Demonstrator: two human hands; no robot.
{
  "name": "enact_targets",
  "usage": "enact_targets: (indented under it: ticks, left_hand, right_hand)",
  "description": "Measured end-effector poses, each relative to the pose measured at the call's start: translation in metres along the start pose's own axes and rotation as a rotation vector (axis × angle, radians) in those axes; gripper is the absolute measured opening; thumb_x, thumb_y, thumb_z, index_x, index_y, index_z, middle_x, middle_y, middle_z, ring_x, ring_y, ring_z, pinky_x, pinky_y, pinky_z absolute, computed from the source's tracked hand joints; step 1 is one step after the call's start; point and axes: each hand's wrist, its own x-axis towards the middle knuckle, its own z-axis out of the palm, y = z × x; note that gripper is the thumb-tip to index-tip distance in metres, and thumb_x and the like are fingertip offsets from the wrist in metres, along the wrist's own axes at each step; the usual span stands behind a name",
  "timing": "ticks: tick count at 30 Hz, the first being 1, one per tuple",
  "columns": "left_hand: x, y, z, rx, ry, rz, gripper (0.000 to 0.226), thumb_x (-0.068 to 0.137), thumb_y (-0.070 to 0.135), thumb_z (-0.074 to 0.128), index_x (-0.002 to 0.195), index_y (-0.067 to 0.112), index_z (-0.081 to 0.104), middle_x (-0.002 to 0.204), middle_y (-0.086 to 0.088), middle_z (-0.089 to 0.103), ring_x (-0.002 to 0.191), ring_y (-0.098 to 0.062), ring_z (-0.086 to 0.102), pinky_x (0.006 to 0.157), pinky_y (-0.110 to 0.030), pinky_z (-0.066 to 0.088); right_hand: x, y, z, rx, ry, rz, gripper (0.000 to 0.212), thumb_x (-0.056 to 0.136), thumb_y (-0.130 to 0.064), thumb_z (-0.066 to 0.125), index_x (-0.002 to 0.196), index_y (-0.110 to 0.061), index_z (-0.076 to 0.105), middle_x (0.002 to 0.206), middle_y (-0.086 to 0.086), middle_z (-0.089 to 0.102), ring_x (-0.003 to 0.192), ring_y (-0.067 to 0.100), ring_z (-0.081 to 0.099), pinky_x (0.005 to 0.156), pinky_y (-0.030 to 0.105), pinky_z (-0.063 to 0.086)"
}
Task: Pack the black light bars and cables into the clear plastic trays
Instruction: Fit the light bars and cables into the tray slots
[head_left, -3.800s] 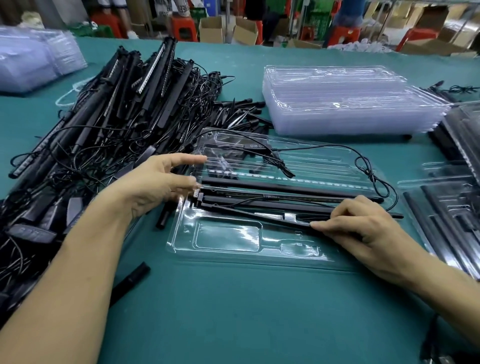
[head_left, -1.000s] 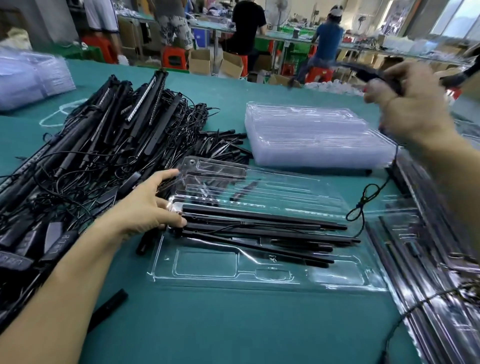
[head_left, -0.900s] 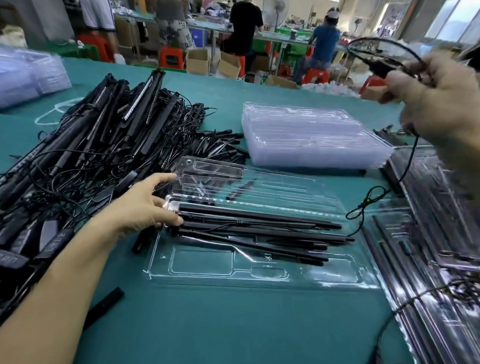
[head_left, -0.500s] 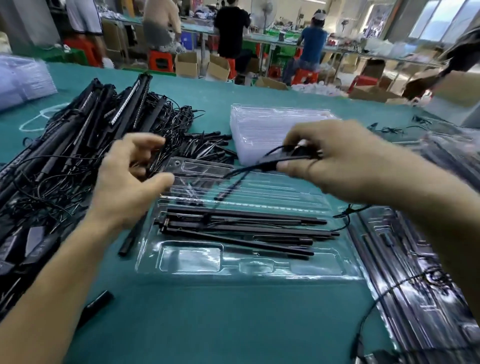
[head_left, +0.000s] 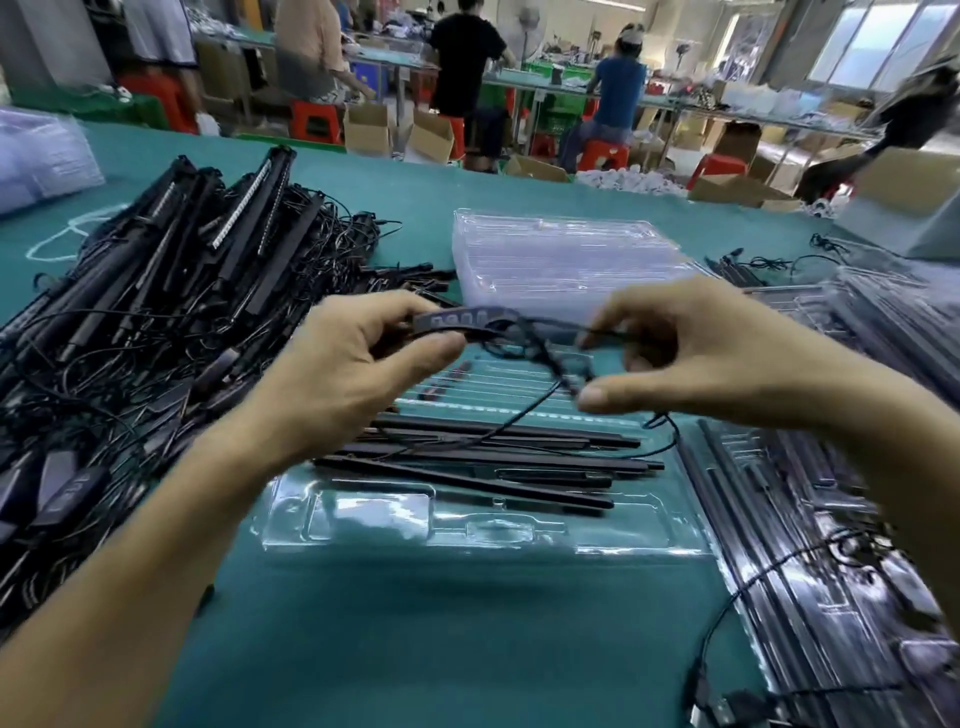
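A clear plastic tray (head_left: 457, 525) lies on the green table in front of me, with several black light bars (head_left: 498, 457) across its middle slots. Both hands hover above it. My left hand (head_left: 358, 364) pinches a black inline controller (head_left: 457, 319) with small buttons. My right hand (head_left: 691, 353) pinches the thin black cable (head_left: 535, 353) that loops off the controller and drops to the bars in the tray.
A big tangled heap of black light bars and cables (head_left: 156, 322) fills the left side. A stack of clear trays (head_left: 561, 260) stands behind. Packed trays (head_left: 831, 519) lie at the right, a loose cable (head_left: 727, 618) trailing beside them. People work at benches beyond.
My left hand has left the bar ends in the tray and risen to take the controller. My right hand has come down from high at the right, bringing the cable over the tray.
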Motion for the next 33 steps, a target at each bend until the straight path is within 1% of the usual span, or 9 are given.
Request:
enact_targets:
  ticks: [4,9,11,14,17,20,26,30,33]
  left_hand:
    - [-0.013,-0.006,-0.036,0.124,0.076,0.005,0.039,0.082,0.061,0.063,0.081,0.024,0.074,0.062,-0.006,0.066,0.048,-0.024,0.053,0.040,-0.031,0.037]
    - [-0.025,-0.027,-0.059,0.495,0.020,-0.211,0.061,0.077,0.064,0.065,0.045,0.014,0.050,0.039,0.003,0.047,0.033,-0.007,0.039,0.039,-0.019,0.037]
    - [-0.029,-0.041,-0.064,0.718,-0.006,-0.363,0.057,0.071,0.068,0.068,0.050,0.017,0.053,0.039,0.003,0.051,0.040,-0.007,0.047,0.047,-0.026,0.044]
    - [-0.030,-0.060,-0.059,1.002,0.100,-0.503,0.052,0.075,0.066,0.069,0.050,0.022,0.053,0.050,0.004,0.052,0.057,-0.021,0.052,0.055,-0.028,0.035]
    - [-0.030,-0.071,-0.056,1.169,0.264,-0.554,0.045,0.084,0.056,0.068,0.056,0.025,0.052,0.056,0.002,0.043,0.060,-0.027,0.046,0.055,-0.030,0.030]
    - [-0.029,-0.076,-0.050,1.239,0.270,-0.444,0.028,0.085,0.044,0.070,0.070,0.022,0.062,0.078,-0.008,0.056,0.079,-0.035,0.055,0.063,-0.040,0.041]
    - [-0.015,-0.056,-0.004,0.928,0.098,-0.144,0.017,0.089,0.036,0.066,0.088,0.019,0.068,0.089,-0.004,0.064,0.087,-0.028,0.059,0.077,-0.046,0.051]
    - [-0.014,-0.037,0.029,0.481,-0.285,0.016,0.020,0.084,0.043,0.073,0.085,0.023,0.073,0.081,0.010,0.064,0.080,-0.010,0.060,0.076,-0.037,0.052]
    - [-0.022,-0.038,0.038,0.467,-0.496,-0.025,0.027,0.078,0.051,0.075,0.096,0.032,0.072,0.089,0.016,0.063,0.085,-0.001,0.057,0.078,-0.033,0.051]
  right_hand:
    - [-0.027,0.050,0.002,-0.097,0.104,0.041,0.033,0.075,-0.055,0.066,0.075,-0.023,0.071,0.059,-0.002,0.060,0.051,0.006,0.047,0.050,0.025,0.038]
    - [-0.051,0.078,0.020,-0.120,0.166,-0.038,0.021,0.080,-0.021,0.078,0.071,-0.036,0.067,0.060,-0.010,0.064,0.054,0.005,0.055,0.052,0.021,0.042]
    - [-0.062,0.079,0.026,-0.108,0.056,-0.035,0.017,0.078,-0.039,0.079,0.066,-0.037,0.067,0.057,-0.011,0.061,0.051,0.002,0.054,0.049,0.019,0.041]
    - [-0.070,0.083,0.038,-0.200,-0.139,0.080,0.049,0.074,-0.075,0.059,0.064,-0.027,0.063,0.058,-0.008,0.058,0.053,0.004,0.054,0.053,0.026,0.044]
    - [-0.074,0.082,0.055,-0.363,-0.339,0.182,0.060,0.067,-0.085,0.048,0.082,-0.029,0.064,0.073,-0.013,0.062,0.071,0.001,0.057,0.069,0.027,0.049]
    - [-0.069,0.071,0.077,-0.438,-0.249,0.090,0.059,0.070,-0.087,0.038,0.100,-0.039,0.057,0.086,-0.023,0.053,0.084,-0.003,0.050,0.079,0.023,0.045]
    - [-0.040,0.041,0.125,-0.362,-0.100,-0.043,0.056,0.086,-0.070,0.045,0.133,-0.040,0.046,0.110,-0.017,0.053,0.107,0.007,0.047,0.091,0.025,0.038]
    - [-0.032,0.032,0.144,-0.328,-0.092,-0.076,0.049,0.091,-0.050,0.053,0.137,-0.038,0.042,0.107,-0.010,0.052,0.103,0.013,0.049,0.088,0.028,0.040]
    - [-0.030,0.037,0.145,-0.170,-0.104,-0.051,0.047,0.092,-0.041,0.059,0.137,-0.042,0.045,0.100,-0.016,0.050,0.097,0.001,0.046,0.085,0.016,0.036]
